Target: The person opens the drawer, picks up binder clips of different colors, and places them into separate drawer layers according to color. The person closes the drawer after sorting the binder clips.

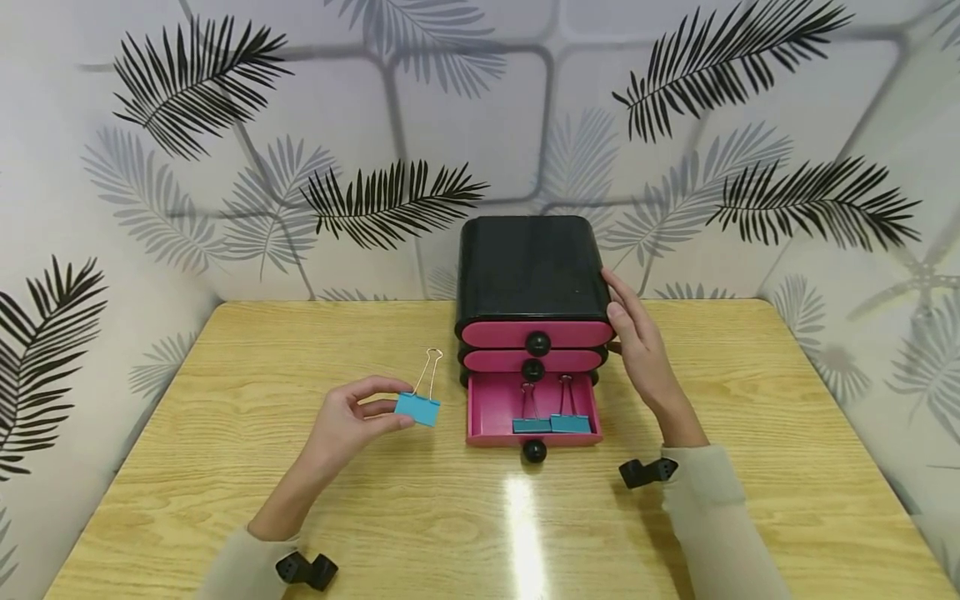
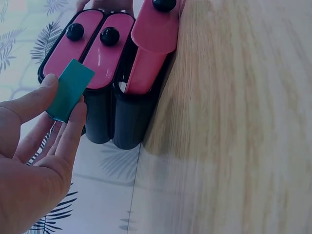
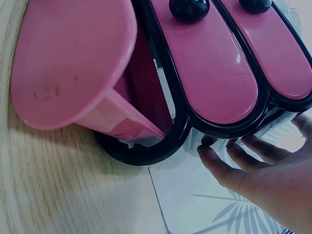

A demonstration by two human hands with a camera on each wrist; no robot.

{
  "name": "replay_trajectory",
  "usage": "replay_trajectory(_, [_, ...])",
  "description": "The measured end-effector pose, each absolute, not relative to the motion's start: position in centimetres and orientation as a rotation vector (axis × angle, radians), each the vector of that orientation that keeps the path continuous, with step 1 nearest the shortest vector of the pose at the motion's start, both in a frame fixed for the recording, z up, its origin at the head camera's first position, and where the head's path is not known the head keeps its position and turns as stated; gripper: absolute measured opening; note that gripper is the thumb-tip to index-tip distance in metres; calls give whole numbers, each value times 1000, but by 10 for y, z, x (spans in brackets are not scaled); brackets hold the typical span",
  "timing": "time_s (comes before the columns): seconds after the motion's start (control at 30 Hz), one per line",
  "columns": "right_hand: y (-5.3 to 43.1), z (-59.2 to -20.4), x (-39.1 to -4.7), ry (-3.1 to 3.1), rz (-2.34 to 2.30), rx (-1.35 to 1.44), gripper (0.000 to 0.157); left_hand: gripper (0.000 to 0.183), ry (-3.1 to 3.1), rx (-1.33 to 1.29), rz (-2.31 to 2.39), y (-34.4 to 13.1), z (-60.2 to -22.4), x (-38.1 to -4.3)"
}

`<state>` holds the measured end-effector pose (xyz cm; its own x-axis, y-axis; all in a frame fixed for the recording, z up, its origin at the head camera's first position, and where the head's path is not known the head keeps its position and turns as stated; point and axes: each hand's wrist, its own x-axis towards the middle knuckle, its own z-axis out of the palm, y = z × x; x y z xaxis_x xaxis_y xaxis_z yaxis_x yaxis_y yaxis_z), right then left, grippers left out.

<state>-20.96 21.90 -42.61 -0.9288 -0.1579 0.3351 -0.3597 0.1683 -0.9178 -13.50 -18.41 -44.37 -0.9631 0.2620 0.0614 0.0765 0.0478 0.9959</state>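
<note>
Between thumb and fingers, my left hand pinches a blue binder clip above the table, left of a small drawer unit. One wire handle of the clip points up. In the left wrist view the same clip looks teal. The unit has a black body and pink drawer fronts; its bottom drawer is pulled out. Two blue binder clips lie in that drawer, handles leaning toward the back. My right hand rests with extended fingers against the unit's right side, as the right wrist view also shows.
The two upper drawers are closed, each with a round black knob. A wood-grain table carries the unit near its back edge. Behind stands a wall covered in a leaf pattern. Each wrist wears a small black camera.
</note>
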Motion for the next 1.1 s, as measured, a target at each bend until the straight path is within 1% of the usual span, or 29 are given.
replay_trajectory(0.63, [221,-421,-208,-2291,1825,531,50,37,2130,416,2036,-159,-446,-128])
replay_trajectory(1.1, [220,-421,-208,-2264,1864,521,49,36,2122,325,1945,-143,-449,-131])
